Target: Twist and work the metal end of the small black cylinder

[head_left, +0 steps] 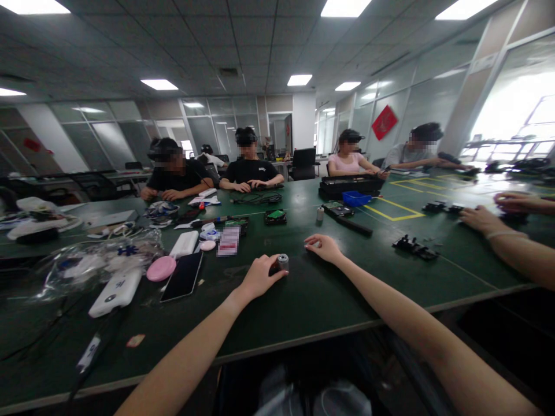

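My left hand [259, 276] is closed around a small silver metal cylinder [283, 262], perhaps a little motor, which stands upright at the tabletop with its round end facing up. To the right, my right hand [324, 248] is just above the table with thumb and fingers drawn together. A small pale bit may be at its fingertips, but it is too small to name. Beyond that hand stands a second small metal cylinder [319, 214], next to a green circuit board [333, 208] and a dark bar [354, 225].
On the left lie a black-screened phone [182, 277], a pink round case [161, 268], a white power bank [116, 292] and clear plastic bags [87, 260]. A blue tray [356, 199] and black parts [415, 247] are to the right. A co-worker's hands [483, 222] work at far right; several people sit opposite.
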A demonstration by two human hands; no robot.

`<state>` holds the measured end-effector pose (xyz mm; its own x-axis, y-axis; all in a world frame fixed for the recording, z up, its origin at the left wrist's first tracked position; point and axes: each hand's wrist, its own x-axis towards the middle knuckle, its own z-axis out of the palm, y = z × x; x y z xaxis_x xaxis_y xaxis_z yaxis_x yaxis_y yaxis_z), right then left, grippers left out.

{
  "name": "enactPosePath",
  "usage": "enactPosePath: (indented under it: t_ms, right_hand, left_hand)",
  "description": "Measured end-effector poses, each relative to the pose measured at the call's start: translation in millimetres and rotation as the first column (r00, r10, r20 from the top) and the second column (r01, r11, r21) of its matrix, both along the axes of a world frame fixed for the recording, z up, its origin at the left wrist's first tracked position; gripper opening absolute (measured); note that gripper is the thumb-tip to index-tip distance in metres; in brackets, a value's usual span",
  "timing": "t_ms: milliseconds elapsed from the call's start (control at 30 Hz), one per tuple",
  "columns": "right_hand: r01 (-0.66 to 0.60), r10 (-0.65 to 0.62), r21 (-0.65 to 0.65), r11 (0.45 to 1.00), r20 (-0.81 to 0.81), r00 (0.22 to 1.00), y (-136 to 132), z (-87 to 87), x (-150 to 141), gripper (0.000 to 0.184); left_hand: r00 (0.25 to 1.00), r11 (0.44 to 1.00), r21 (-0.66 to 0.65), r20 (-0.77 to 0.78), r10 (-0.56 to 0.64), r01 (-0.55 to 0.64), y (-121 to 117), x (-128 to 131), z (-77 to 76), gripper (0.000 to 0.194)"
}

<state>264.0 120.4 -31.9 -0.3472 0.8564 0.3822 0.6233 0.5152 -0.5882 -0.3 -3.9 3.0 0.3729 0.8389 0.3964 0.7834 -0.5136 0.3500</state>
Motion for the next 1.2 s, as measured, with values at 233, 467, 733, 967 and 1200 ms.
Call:
enactPosePath:
  t_ms: [233, 467, 733, 967, 1200]
  right_hand:
    - [0.06, -0.06, 0.01, 0.998, 0.061, 0.996, -0.5, 5.0, 7.8, 0.026]
    - [0.045, -0.046, 0.018, 0.999, 0.092, 0.995, -7.7, 8.6, 5.8, 0.024]
    - [-0.071, 0.08, 0.189, 0.979, -0.04, 0.996, -46.2, 32.8, -31.7, 0.021]
    - [-0.222, 0.262, 0.282, 0.933, -0.112, 0.959, -82.4, 40.7, -65.1, 0.016]
    - [-0.246, 0.297, 0.295, 0.923, -0.141, 0.944, -82.6, 40.3, -60.3, 0.019]
  left_hand:
    - [1.0, 1.0, -0.006, 0.006, -0.002, 0.002, -0.4, -0.1, 0.8, 0.041]
    - [1.0, 1.0, 0.0, 0.003, -0.004, 0.004, -0.4, -0.1, 0.8, 0.043]
    - [1.0, 1.0, 0.025, -0.018, -0.013, 0.014, -1.7, 1.0, 1.7, 0.037]
    - [0.998, 0.998, 0.066, -0.058, -0.015, 0.019, -0.7, 2.3, -0.5, 0.036]
    - [0.996, 0.995, 0.096, -0.088, -0.024, 0.032, -1.9, 3.3, 0.5, 0.041]
